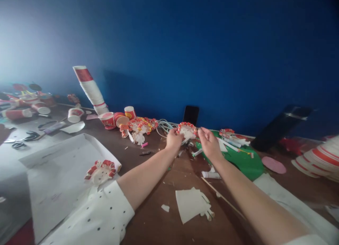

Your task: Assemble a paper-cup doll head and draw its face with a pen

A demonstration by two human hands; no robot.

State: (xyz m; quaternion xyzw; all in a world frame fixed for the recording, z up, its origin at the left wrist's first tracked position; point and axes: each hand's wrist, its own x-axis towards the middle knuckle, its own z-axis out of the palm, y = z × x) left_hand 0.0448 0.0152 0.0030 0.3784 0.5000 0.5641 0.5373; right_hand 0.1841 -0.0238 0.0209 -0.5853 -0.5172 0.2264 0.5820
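My left hand (174, 139) pinches a paper cut-out (187, 131) by its left side. The cut-out has a white middle and a curved fringe of red and white tabs. At its right edge is my right hand (209, 142), its thumb and fingers closed together. Whether they grip the fringe or some small thing cannot be made out. A similar fringed cut-out (100, 172) lies on the white paper sheet (53, 188) near my left sleeve. Several more fringed figures (141, 128) are heaped beyond my left hand. Below my hands lies a cut piece of white paper (189, 202).
A dark phone (191, 115) leans against the blue wall. A tall stack of paper cups (91, 89) tilts at the left; another stack (320, 156) lies right. Green paper (249, 162), a thin stick (222, 197), scissors (25, 139) and scraps are spread over the brown table (153, 216).
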